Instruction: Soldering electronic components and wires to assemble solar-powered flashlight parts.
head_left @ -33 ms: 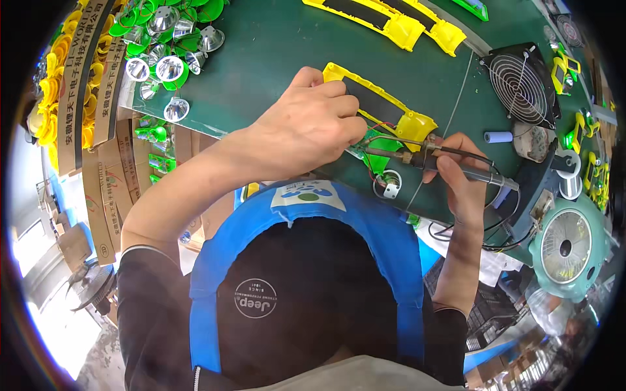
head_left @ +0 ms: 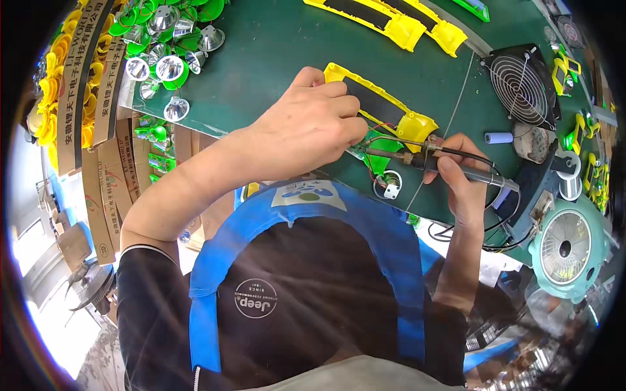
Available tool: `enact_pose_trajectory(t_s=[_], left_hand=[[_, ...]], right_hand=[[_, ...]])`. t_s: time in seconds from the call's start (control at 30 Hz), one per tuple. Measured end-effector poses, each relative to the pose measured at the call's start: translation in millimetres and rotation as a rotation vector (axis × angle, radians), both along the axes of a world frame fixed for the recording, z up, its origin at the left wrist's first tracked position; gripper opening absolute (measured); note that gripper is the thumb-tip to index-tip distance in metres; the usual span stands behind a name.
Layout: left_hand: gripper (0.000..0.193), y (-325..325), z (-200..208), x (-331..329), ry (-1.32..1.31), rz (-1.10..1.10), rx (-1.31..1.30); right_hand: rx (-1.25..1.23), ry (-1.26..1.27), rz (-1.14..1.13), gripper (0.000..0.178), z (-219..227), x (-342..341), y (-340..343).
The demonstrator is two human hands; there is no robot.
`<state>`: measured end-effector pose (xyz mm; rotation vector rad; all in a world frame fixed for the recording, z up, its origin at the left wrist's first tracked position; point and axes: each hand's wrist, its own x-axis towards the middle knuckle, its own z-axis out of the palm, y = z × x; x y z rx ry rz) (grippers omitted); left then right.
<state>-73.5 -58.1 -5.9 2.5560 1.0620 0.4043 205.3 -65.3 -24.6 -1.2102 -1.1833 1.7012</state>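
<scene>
My left hand (head_left: 316,124) is closed in a pinch over a small green circuit board (head_left: 357,152) with thin wires. The fingers hide whatever lies between them. In my right hand (head_left: 462,173) is a soldering iron (head_left: 484,176), gripped by its dark handle. Its metal shaft points left, toward the board beside my left fingertips; the exact contact is hidden. A bright green plastic piece (head_left: 385,148) lies under the shaft, and a silver reflector cup (head_left: 389,185) sits just below it. Behind both hands rests a yellow plastic housing (head_left: 417,125) with a dark inner panel.
Green lamp parts with silver reflectors (head_left: 169,68) crowd the table's left corner. More yellow housings (head_left: 404,32) lie at the far side. To the right stand a black square fan (head_left: 520,88), a purple cylinder (head_left: 499,137), a solder spool (head_left: 569,187) and a pale green round fan (head_left: 566,249).
</scene>
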Motion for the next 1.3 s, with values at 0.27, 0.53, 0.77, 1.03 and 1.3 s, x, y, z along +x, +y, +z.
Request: enact_pose_trajectory(t_s=[0.27,0.53,0.77,1.03,1.3], left_hand=[[0.009,3.8,1.2,0.8,0.019,-0.019,-0.044],[0.011,4.4,-1.1,2.5,0.019,-0.017,-0.012],[0.010,5.2,1.8,4.1,0.069,-0.008,-0.039],[0.010,7.3,9.0,2.1,0.025,-0.047,-0.096],[0.029,75.8,9.4,3.4,0.157,-0.015,-0.115]], right_hand=[[-0.007,0.008,0.023,0.022,-0.5,0.6,0.9],[0.061,-0.045,0.071,0.020,-3.6,4.1,0.3],[0.113,0.006,-0.053,0.030,-8.6,10.6,-10.6],[0.132,0.056,-0.207,0.038,-12.0,13.0,-17.3],[0.564,-0.078,-0.272,0.033,-1.2,-18.7,14.6]])
